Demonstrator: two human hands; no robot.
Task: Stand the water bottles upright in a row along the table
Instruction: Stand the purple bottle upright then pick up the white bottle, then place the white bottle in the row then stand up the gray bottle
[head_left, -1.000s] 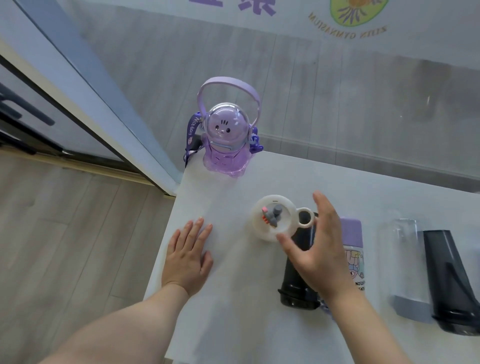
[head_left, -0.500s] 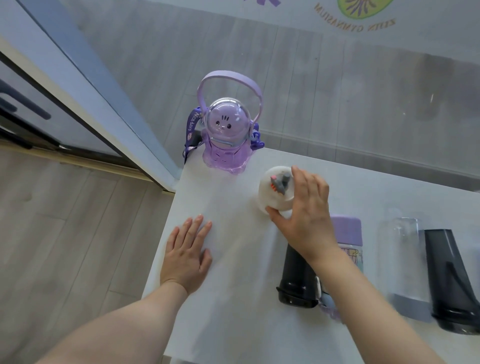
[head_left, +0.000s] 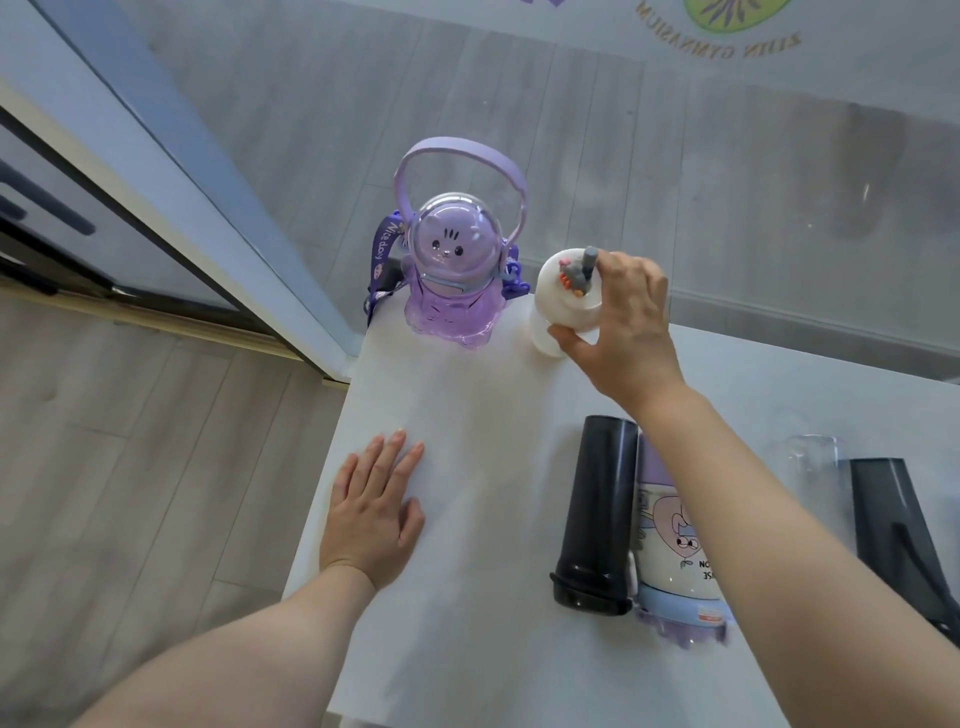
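A: What's different on the table (head_left: 467, 519) from a second ago?

B: The white bottle (head_left: 563, 306) was sitting mid-table, just beyond the lying black bottle (head_left: 597, 514), with the right hand (head_left: 623, 332) reaching for it. It's been carried to the far edge and now stands upright just to the right of the purple bear bottle (head_left: 449, 280), close beside it but apart as far as I can see.

A: Has the hand let go?

B: No. Its thumb sits low on the white body, and the fingers curl round the far side near the little grey figure (head_left: 579, 273) on the lid. Closed on it, not released.

A: And the left hand (head_left: 371, 512)?

B: Flat on the table, near left, fingers spread, holding nothing. It hasn't moved.

A: So where does that leave the job?

B: Two bottles up at the far left, which looks like the start of the row. Four still lie down on the near right: the black one, the illustrated purple bottle (head_left: 675, 540) touching it under the forearm, a clear bottle (head_left: 810, 462), and a dark bottle (head_left: 893, 535) at the right edge.
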